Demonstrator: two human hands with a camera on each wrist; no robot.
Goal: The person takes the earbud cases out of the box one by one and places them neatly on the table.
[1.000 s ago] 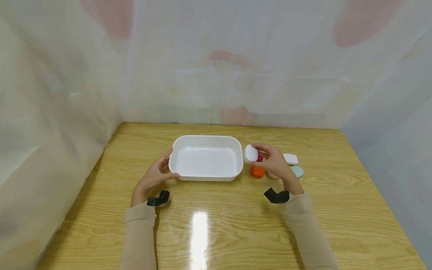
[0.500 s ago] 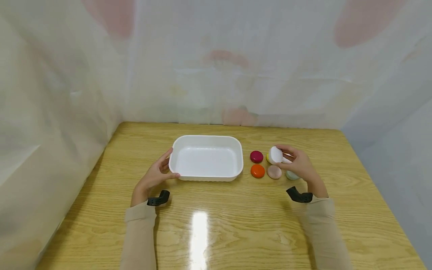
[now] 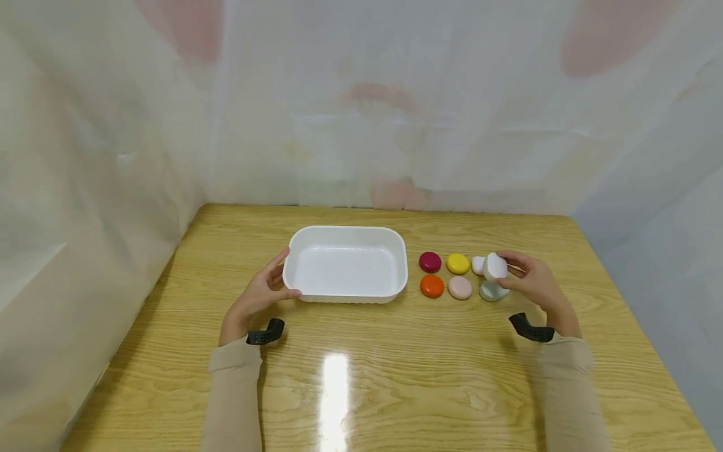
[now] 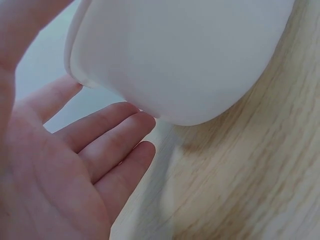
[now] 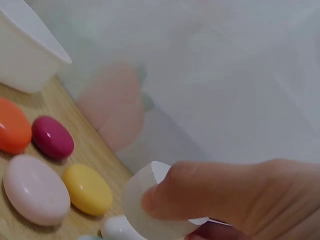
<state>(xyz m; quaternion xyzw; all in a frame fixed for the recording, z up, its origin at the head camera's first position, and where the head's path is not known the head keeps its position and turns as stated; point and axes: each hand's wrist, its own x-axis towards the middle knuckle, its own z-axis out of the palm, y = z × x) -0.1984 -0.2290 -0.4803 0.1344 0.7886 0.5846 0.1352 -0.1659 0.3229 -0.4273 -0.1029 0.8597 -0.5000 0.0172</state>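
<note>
My left hand (image 3: pixel 260 295) holds the left end of a white rectangular tub (image 3: pixel 346 271). Its thumb lies at the near corner, and in the left wrist view the fingertips touch the outer wall. Between thumb and fingers, my right hand (image 3: pixel 535 282) pinches a small white rounded piece with a flat face (image 3: pixel 495 267), raised over the right end of a group of glossy rounded pieces. Beneath it are a pale green piece (image 3: pixel 491 291) and a white one (image 3: pixel 477 265), both partly hidden.
Between tub and right hand lie a crimson piece (image 3: pixel 430 262), a yellow one (image 3: pixel 457 263), an orange one (image 3: pixel 432 286) and a pale pink one (image 3: pixel 460 288). A patterned curtain (image 3: pixel 361 125) hangs behind the wooden table (image 3: pixel 395 376).
My right hand has carried the white piece rightward, from beside the tub to the group's far end, uncovering the crimson, yellow and pink pieces. The left hand and tub have stayed put.
</note>
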